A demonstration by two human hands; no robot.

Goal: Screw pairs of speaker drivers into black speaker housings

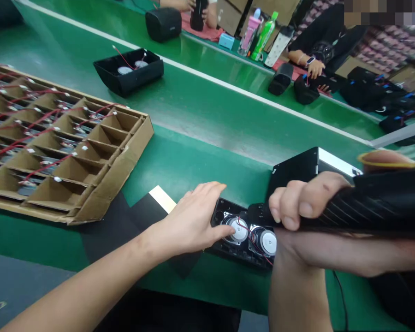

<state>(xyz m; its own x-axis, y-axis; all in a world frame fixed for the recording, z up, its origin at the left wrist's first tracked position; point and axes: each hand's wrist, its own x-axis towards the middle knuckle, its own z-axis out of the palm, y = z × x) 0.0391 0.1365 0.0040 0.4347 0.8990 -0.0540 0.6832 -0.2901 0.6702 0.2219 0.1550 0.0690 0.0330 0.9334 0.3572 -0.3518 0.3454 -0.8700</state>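
Note:
A black speaker housing point(217, 208) lies on the green bench, its inside facing up. Two round speaker drivers point(240, 229) with pale magnets and red wires sit in it. My left hand point(193, 219) is at the housing's left end, thumb on one driver and the visible fingers stretched out apart from it. In my right hand point(292, 203) is a black power screwdriver point(335, 210) with a ridged grip, its fingers wrapped round the body. The nose reaches over the housing's far edge; its tip is hidden. The housing's right end is hidden behind the right wrist.
A partitioned cardboard tray point(115, 177) of wired parts stands left. Beyond it lies an open speaker shell point(127, 83). A black box point(293, 168) stands behind the screwdriver. Across the bench, co-workers' hands point(314, 68) handle black speakers near several bottles point(263, 39). A cable point(342, 295) hangs lower right.

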